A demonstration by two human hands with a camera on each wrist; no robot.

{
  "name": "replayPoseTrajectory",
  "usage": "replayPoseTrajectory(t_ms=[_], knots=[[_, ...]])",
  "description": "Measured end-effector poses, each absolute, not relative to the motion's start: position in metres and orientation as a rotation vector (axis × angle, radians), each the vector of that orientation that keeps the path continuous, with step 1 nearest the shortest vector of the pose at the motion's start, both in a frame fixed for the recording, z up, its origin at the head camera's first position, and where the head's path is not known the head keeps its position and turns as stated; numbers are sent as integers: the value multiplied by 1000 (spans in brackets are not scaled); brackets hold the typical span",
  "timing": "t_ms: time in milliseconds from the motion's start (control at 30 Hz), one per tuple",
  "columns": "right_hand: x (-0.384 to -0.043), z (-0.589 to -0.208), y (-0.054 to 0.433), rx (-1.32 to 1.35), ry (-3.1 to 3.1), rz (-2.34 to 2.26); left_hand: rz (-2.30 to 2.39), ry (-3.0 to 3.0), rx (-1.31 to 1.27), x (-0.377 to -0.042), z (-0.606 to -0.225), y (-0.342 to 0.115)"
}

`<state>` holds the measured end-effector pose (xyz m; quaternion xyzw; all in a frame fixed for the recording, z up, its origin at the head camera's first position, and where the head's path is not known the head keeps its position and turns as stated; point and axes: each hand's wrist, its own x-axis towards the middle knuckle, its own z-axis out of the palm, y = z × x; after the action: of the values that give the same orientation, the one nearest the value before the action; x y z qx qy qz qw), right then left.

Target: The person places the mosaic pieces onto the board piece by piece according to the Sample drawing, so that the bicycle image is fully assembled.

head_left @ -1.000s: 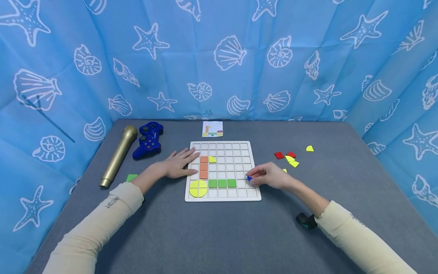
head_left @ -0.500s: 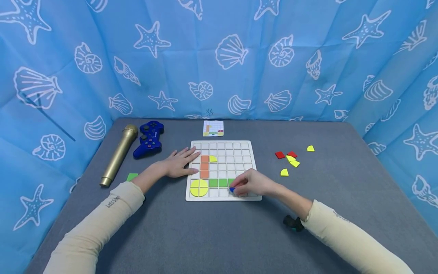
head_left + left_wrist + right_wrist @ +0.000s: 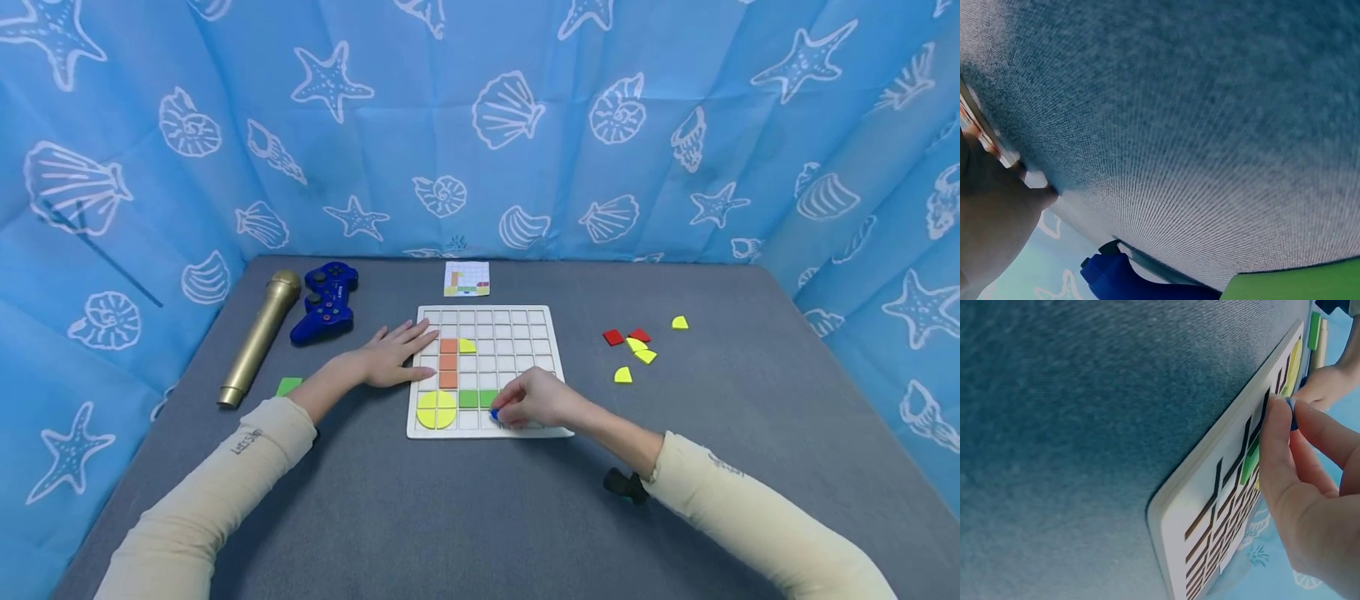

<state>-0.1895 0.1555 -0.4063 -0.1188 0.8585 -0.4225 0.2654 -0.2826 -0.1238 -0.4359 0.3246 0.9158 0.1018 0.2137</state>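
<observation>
Pinching a blue piece between its fingertips, the right hand overhangs the white board.

- Grid board: 1
- Orange squares, on the board: 3
- Yellow quarter-rounds, on the board: 5
- Loose yellow pieces, right of the board: 4
- Green squares, on the board: at least 2, the right hand hiding part of the row
- Green piece, left of the board: 1
- Blue piece, at the board: 1
- Red pieces, right of the board: 2
- Printed card, beyond the board: 1
- Gold microphone, left of the board: 1
- Blue game controller, left of the board: 1
</observation>
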Motion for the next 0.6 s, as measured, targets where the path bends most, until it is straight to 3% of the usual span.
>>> replayPoseTrajectory(t_ms=[600], knots=[[-190, -407, 154, -357, 2317, -1130, 274, 2539, 881, -283, -435, -124]])
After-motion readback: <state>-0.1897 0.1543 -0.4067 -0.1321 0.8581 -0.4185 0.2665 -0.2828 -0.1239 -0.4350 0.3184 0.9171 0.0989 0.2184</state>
